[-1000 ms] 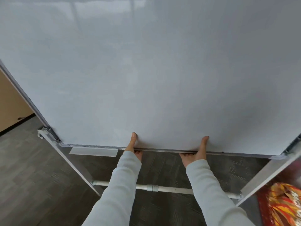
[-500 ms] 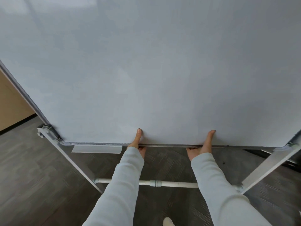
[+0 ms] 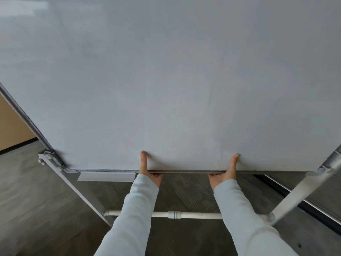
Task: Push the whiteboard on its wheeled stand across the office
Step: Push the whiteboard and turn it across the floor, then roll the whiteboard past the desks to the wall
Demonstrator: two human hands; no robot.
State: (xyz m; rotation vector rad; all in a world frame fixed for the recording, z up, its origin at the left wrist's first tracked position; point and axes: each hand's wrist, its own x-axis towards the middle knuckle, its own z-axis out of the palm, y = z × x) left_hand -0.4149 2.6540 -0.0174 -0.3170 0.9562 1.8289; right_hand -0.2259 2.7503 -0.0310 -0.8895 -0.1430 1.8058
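A large blank whiteboard [image 3: 166, 80] fills most of the head view, close in front of me. My left hand [image 3: 147, 170] grips its bottom edge, thumb on the face and fingers curled under. My right hand [image 3: 226, 172] holds the same edge about a shoulder's width to the right, in the same grip. Below hangs a short grey marker tray [image 3: 106, 177] left of my left hand. The stand's grey left leg [image 3: 77, 189], right leg [image 3: 302, 196] and a white crossbar [image 3: 184, 215] show under the board. Its wheels are out of sight.
Grey patterned carpet [image 3: 36, 209] covers the floor. A tan wall with a dark baseboard [image 3: 11, 126] stands at the far left. A dark floor track or door frame [image 3: 295, 196] runs diagonally at the right, close to the stand's right leg.
The floor has shifted under the board: the colourful bag at lower right is gone from view and a dark floor track has appeared at the right. Both hands keep their grip on the bottom edge.
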